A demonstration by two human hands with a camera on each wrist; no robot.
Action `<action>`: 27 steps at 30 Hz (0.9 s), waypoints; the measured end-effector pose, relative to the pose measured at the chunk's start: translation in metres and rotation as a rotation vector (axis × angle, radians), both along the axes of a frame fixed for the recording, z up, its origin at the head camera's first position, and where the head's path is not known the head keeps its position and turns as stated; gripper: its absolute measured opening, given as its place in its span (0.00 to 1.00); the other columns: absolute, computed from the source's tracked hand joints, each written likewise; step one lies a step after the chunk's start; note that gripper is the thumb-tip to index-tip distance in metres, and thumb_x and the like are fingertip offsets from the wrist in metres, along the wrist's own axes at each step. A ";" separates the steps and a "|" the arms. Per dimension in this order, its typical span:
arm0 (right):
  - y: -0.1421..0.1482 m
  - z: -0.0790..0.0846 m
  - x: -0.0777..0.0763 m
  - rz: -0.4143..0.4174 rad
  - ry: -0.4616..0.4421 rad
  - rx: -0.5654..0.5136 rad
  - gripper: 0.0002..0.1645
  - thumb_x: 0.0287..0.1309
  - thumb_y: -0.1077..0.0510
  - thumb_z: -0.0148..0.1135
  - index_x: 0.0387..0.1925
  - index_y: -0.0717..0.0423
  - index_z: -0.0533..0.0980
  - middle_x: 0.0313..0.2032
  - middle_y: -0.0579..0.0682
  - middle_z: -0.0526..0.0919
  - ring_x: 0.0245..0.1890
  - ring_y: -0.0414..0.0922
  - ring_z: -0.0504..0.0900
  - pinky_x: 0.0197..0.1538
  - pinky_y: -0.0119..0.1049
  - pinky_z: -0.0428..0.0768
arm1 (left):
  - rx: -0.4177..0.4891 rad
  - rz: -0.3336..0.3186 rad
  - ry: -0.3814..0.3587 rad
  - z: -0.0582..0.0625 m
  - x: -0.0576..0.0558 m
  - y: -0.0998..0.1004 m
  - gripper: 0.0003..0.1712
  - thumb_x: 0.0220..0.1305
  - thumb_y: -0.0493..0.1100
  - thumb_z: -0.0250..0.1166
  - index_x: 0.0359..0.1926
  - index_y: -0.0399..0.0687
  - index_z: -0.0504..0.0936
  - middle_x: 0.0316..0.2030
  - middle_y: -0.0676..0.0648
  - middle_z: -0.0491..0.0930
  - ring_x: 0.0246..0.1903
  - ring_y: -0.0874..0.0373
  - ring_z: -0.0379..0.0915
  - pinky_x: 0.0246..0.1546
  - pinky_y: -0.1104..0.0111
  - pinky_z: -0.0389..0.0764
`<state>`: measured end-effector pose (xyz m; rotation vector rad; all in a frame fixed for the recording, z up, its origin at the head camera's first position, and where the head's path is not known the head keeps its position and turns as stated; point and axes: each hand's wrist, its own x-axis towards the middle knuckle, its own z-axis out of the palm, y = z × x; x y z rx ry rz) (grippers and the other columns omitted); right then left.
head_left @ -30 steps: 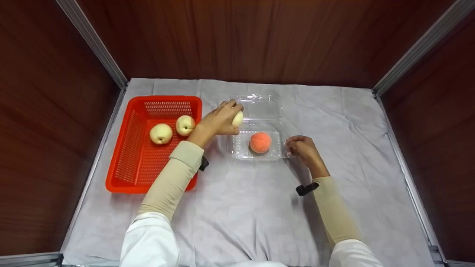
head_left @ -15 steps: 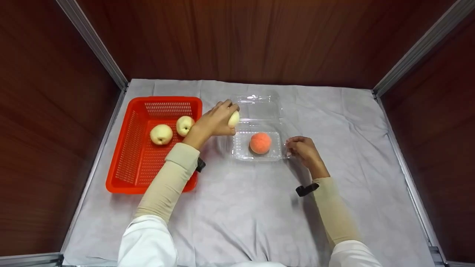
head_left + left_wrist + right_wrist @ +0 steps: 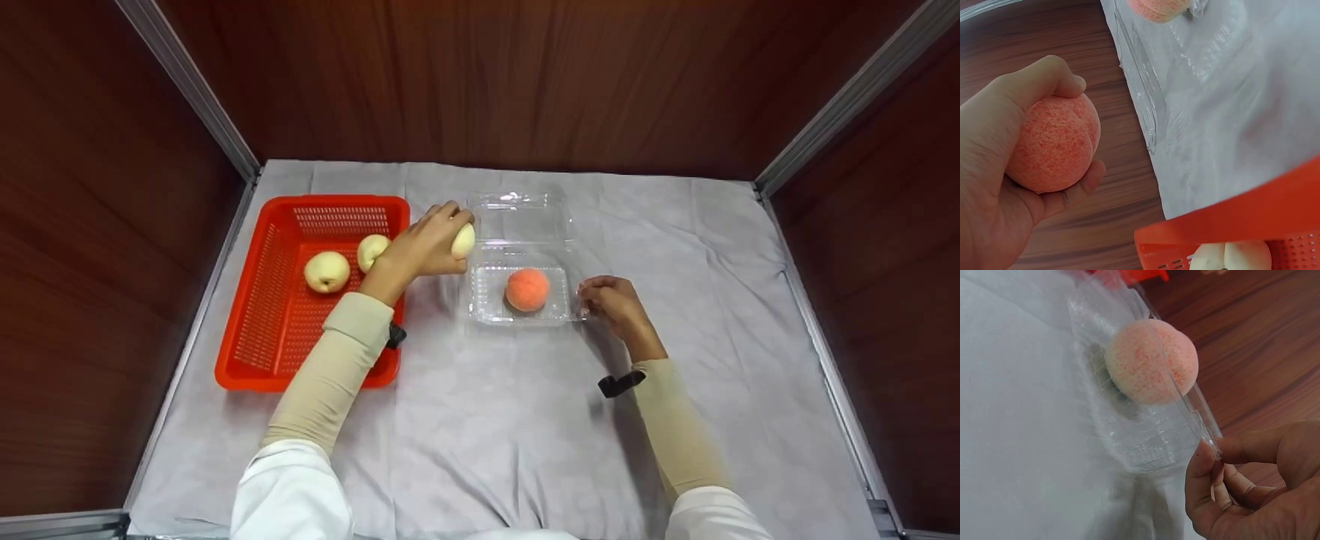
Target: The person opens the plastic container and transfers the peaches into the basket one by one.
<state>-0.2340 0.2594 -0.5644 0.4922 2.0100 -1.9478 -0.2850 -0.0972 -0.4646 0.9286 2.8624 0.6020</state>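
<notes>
My left hand (image 3: 429, 244) grips a peach (image 3: 1057, 143), raised between the red basket and the clear plastic clamshell box. Pale yellow shows on the peach in the head view, pink-orange in the left wrist view. With thumb and fingers, my right hand (image 3: 616, 304) pinches the right rim of the clamshell box (image 3: 1145, 464). The box lies with its lid (image 3: 517, 219) folded back toward the far wall. One pink-orange peach (image 3: 527, 289) sits in the box's near half. Two pale peaches (image 3: 327, 271) lie in the red basket (image 3: 246, 379), one partly covered by my left hand.
The red basket stands on the left, under my left forearm. A grey-white cloth (image 3: 480, 442) covers the table. Dark wood panels (image 3: 517, 82) with metal corner rails enclose the back and both sides.
My left hand has drifted left, away from the clamshell box and toward the red basket, still holding the peach. The right hand and the box stay where they were.
</notes>
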 end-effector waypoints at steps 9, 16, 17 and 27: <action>0.002 0.003 0.001 0.025 -0.017 0.002 0.14 0.67 0.68 0.61 0.53 0.70 0.75 0.28 0.44 0.82 0.23 0.38 0.79 0.31 0.31 0.82 | -0.010 0.014 0.018 0.002 0.001 -0.007 0.37 0.57 0.47 0.74 0.66 0.43 0.73 0.59 0.36 0.74 0.58 0.39 0.73 0.55 0.50 0.85; 0.002 0.001 0.001 0.026 0.006 0.013 0.16 0.67 0.69 0.60 0.54 0.74 0.74 0.28 0.45 0.82 0.22 0.39 0.80 0.31 0.30 0.83 | 0.006 0.026 0.022 0.003 0.002 -0.013 0.37 0.55 0.46 0.73 0.66 0.43 0.74 0.58 0.37 0.75 0.56 0.40 0.74 0.54 0.51 0.85; 0.002 0.001 0.001 0.023 0.007 0.014 0.15 0.67 0.69 0.60 0.53 0.73 0.75 0.28 0.45 0.82 0.22 0.38 0.80 0.30 0.30 0.82 | 0.009 0.026 0.021 0.003 0.002 -0.014 0.37 0.55 0.46 0.73 0.66 0.43 0.74 0.58 0.37 0.75 0.56 0.40 0.74 0.54 0.51 0.84; 0.001 0.003 0.001 0.016 -0.010 0.009 0.14 0.67 0.68 0.61 0.51 0.71 0.75 0.27 0.44 0.82 0.21 0.38 0.79 0.30 0.31 0.83 | 0.009 0.033 0.025 0.005 0.003 -0.021 0.36 0.55 0.45 0.74 0.65 0.44 0.75 0.57 0.38 0.75 0.55 0.40 0.75 0.54 0.50 0.85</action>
